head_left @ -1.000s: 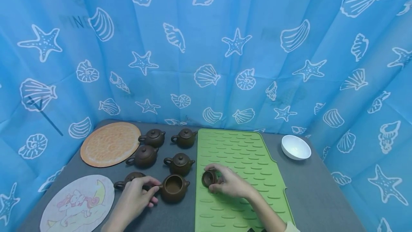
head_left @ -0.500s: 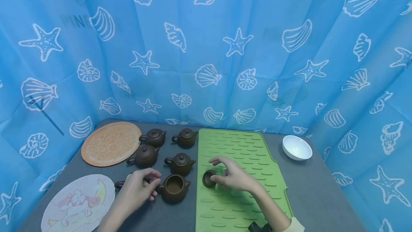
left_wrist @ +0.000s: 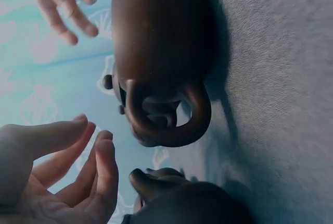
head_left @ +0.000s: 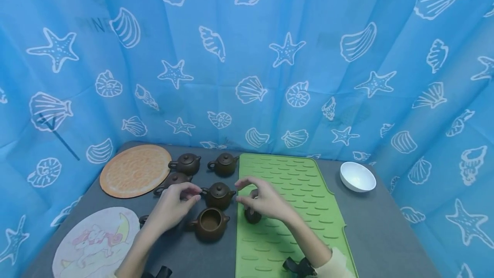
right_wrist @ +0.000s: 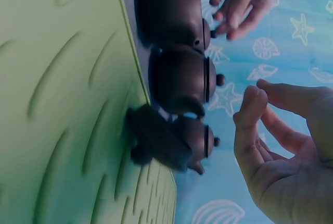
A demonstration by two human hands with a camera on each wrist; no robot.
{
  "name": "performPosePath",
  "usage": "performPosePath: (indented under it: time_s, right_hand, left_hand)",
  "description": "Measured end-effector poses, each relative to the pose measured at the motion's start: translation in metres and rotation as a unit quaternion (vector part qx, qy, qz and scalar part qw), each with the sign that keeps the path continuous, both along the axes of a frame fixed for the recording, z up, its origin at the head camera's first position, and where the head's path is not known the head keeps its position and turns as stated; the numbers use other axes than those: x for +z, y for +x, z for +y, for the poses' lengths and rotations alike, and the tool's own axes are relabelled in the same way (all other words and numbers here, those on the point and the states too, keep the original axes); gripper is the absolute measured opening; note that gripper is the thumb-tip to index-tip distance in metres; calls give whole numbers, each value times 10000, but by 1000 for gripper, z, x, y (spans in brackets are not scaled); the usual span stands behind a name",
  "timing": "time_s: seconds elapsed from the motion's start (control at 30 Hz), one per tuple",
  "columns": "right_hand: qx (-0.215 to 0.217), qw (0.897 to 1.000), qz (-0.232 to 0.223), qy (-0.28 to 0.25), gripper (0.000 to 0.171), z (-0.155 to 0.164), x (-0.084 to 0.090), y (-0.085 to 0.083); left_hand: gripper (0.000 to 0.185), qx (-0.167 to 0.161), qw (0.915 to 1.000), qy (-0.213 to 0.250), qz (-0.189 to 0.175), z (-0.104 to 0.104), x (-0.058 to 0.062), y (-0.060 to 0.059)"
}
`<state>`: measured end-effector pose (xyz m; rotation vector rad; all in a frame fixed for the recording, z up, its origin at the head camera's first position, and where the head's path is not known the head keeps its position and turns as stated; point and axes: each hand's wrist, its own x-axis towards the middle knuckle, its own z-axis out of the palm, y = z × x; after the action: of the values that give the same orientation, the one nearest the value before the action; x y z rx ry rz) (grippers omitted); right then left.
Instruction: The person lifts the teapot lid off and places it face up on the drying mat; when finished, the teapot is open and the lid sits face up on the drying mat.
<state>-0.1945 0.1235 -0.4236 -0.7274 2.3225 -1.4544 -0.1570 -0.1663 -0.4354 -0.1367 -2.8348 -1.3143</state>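
Observation:
My left hand (head_left: pixel 173 205) hovers with loosely bent fingers and holds nothing. In the head view its fingertips overlap the handle of a lidded brown teapot (head_left: pixel 219 196); in the left wrist view they stand apart from the pots. Nearer me sits a lidless teapot (head_left: pixel 210 225), its round mouth facing up. My right hand (head_left: pixel 266 200) is raised over the green mat (head_left: pixel 281 243), thumb and fingers curved with nothing between them. Below it a small dark brown piece, like a teapot lid (right_wrist: pixel 161 138), sits tilted on the mat, partly hidden in the head view.
More brown teapots stand at the back, among them one beside the mat (head_left: pixel 225 164) and another left of it (head_left: pixel 187 164). An orange round mat (head_left: pixel 136 170) and a unicorn mat (head_left: pixel 96 243) lie left. A white bowl (head_left: pixel 357 177) stands right, before a blue curtain (head_left: pixel 247 55).
My left hand has left the lidless teapot's handle and risen. My right hand has let go of the small lid-like piece, leaving it on the mat, and lifted toward the left.

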Motion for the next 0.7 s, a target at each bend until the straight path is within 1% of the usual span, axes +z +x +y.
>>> performPosePath:
  time_s: [0.13,0.27,0.53,0.7]
  right_hand:
    - [14,10000,21,-96,31,-19,-2,-7]
    - [-24,9999,82,-65,29,-36,-6,-14]
    - [-336,9993,155,-6,25,-58,-18,-26]
    - [-400,9992,73,16,20,-61,-25,-31]
  left_hand:
    - [20,68,10000,-17,-45,5,-4,-12]
    - [22,76,9999,-19,-106,7,-6,-21]
    - [21,-17,9991,11,-420,7,-8,-32]
    - [19,96,9976,193,-656,10,-13,-37]
